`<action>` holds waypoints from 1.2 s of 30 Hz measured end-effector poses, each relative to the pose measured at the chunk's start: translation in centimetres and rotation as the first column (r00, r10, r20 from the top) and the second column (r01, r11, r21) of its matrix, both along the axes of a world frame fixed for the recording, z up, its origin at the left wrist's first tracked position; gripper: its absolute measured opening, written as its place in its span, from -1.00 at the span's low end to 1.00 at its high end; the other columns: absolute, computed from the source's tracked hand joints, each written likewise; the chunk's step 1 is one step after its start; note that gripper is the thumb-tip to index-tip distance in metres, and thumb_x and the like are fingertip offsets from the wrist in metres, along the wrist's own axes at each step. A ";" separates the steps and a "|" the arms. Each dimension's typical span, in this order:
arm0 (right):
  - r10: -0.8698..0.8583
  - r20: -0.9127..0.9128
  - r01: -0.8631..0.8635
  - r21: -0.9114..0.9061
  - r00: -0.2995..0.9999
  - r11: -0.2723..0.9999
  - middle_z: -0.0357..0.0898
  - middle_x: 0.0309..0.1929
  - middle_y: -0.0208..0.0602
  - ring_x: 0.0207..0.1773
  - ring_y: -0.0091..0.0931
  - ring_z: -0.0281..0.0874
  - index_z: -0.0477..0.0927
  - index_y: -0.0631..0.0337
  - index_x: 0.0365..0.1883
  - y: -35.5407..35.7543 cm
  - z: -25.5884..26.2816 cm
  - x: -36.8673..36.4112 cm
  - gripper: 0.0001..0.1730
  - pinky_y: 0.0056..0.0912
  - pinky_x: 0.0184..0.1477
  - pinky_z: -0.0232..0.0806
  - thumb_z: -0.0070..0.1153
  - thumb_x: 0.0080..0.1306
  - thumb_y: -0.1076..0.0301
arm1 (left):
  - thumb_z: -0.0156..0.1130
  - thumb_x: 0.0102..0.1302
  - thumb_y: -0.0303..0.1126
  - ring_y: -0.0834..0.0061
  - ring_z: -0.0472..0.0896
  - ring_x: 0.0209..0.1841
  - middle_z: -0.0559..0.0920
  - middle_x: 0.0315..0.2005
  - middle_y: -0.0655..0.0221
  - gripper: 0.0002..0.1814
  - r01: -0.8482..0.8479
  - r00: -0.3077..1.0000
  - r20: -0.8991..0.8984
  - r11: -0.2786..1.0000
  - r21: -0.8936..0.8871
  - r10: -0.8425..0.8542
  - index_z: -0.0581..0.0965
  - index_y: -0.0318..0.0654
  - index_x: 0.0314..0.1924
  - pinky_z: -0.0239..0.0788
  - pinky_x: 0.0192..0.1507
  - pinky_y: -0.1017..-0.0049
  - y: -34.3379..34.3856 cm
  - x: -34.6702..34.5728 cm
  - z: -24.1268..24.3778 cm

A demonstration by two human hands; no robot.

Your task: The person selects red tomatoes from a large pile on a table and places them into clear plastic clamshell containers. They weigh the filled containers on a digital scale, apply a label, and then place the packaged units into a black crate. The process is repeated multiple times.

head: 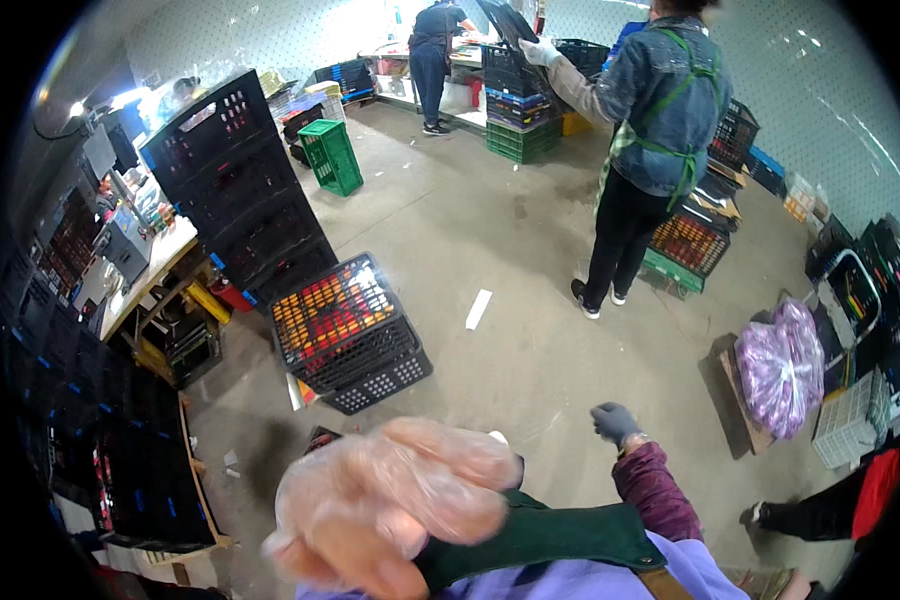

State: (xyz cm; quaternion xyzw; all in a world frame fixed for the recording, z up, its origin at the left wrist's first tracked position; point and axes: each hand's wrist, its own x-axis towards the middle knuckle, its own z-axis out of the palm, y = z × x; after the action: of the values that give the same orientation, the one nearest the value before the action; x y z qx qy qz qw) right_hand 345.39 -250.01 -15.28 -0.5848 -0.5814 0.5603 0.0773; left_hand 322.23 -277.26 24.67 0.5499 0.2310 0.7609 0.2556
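Observation:
My left hand [397, 495], in a clear plastic glove, is large and blurred close to the camera, in front of the dark green apron [547, 536]. Its fingers are bent, and the frame does not settle whether anything is between them. Farther out on the right, my right hand [615, 422], in a grey glove below a maroon sleeve, hangs over the concrete floor with curled fingers. No object shows in it. Beyond my left hand, a black plastic crate [375, 382] stands on the floor with orange and red items showing through its mesh.
Tall stacked black crates [240, 172] and a worktable [150, 277] are at left. A green crate [334, 157] stands beyond. A co-worker [664, 112] holds a black crate at upper right; another person [435, 60] bends over a far table. A bag of purple items [780, 367] lies at right.

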 end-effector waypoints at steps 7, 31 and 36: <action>-0.121 0.059 0.130 -0.198 0.991 0.971 0.56 -0.46 -0.30 -0.51 -0.46 0.52 0.55 0.23 -0.14 12.7 -3.0 -1.6 -0.66 -0.34 -0.50 0.39 0.09 0.29 0.13 | -0.01 0.40 0.10 0.04 0.50 0.01 0.57 0.01 0.11 -0.49 0.322 0.877 -0.024 0.550 0.770 -0.480 0.65 -0.17 -0.08 0.33 -0.03 0.10 20.8 -4.5 -0.2; 0.754 0.215 -0.776 0.028 0.620 0.630 0.60 -0.29 -0.34 -0.34 -0.54 0.52 0.54 0.29 0.06 57.5 3.3 -63.6 -0.47 -0.50 -0.34 0.37 0.05 0.27 0.05 | 0.00 0.38 0.04 0.05 0.52 -0.02 0.57 -0.02 0.07 -0.51 -0.090 0.995 0.051 0.990 0.111 0.085 0.62 -0.22 -0.06 0.35 -0.03 0.10 53.9 -46.2 -0.4; 0.741 0.321 -0.793 0.055 0.589 0.607 0.66 -0.39 -0.14 -0.38 -0.38 0.62 0.65 0.25 -0.22 64.9 -2.0 -72.7 -0.52 -0.28 -0.24 0.43 0.01 0.21 -0.02 | 0.00 0.38 0.03 0.05 0.52 -0.02 0.57 -0.03 0.07 -0.52 -0.033 0.999 0.045 0.991 0.132 0.027 0.61 -0.22 -0.07 0.35 -0.03 0.11 59.7 -60.0 -1.4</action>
State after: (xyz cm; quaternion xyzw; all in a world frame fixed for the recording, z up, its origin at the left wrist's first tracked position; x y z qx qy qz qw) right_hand 272.72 -185.06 -17.29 -0.3344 -0.8328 0.3953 -0.1955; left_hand 262.28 -217.55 23.28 0.5456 0.1827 0.7899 0.2120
